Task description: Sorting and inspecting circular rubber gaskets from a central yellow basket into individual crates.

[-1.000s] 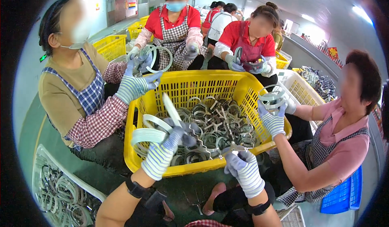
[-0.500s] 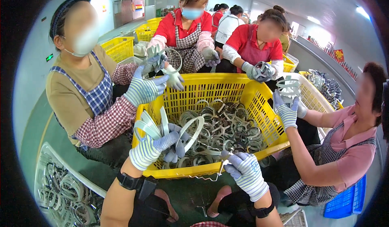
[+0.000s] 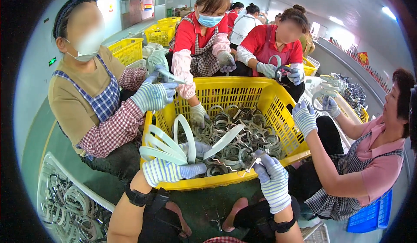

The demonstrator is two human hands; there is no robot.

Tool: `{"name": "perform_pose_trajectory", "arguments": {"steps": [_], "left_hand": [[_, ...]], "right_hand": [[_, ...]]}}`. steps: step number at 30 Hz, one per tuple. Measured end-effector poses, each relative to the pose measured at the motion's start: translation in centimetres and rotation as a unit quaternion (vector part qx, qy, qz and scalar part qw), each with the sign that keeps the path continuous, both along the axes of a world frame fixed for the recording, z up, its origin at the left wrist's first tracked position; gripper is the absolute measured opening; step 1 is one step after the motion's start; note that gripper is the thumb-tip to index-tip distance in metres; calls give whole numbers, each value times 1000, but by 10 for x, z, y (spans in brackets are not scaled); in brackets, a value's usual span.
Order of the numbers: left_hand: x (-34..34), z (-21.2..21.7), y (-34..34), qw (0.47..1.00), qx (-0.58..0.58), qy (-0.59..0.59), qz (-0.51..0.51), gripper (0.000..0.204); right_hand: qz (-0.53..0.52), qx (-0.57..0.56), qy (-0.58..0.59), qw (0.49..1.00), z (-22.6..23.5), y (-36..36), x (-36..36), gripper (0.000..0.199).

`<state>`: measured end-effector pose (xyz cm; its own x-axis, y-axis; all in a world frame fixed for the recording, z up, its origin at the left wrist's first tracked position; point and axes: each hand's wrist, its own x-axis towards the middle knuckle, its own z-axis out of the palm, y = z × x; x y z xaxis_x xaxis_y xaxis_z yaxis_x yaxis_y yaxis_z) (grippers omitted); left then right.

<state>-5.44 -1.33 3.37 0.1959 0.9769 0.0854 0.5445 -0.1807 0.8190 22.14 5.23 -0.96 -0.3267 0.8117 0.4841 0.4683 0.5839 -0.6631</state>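
Observation:
My left hand, in a striped glove, is closed round several pale, flat curved bands over the near left rim of the yellow crate. Another pale band slants to the right from beside its fingers. Between the fingertips of my right hand, gloved alike, is a thin zigzag metal strip, held over the near rim. Inside the crate lies a heap of ring-shaped pieces, pale and dark metallic, tangled together.
Across the crate, a co-worker's gloved hand reaches into the heap. Co-workers at left and right hold pale bands near the crate's sides. A white crate of similar rings stands low at left. A blue crate sits at lower right.
My left hand has turned, and the bands in it now fan out differently. The zigzag strip has risen with my right hand. The co-worker opposite has lowered a hand into the crate.

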Motion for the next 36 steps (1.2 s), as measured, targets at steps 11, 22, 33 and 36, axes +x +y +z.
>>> {"name": "perform_pose_trajectory", "arguments": {"steps": [11,22,33,36], "left_hand": [[17,-4,6,937,11,-341,68,48],[43,-38,4,950,8,-298,92,50],[71,-31,0,975,118,-172,79,42],[68,-41,-2,969,173,-143,101,48]], "right_hand": [[162,-496,295,801,0,-10,-7,34],[240,-558,428,669,1,-33,-28,31],[154,-470,399,772,-9,-23,-19,21],[95,-417,338,838,-6,-28,-28,15]]}}
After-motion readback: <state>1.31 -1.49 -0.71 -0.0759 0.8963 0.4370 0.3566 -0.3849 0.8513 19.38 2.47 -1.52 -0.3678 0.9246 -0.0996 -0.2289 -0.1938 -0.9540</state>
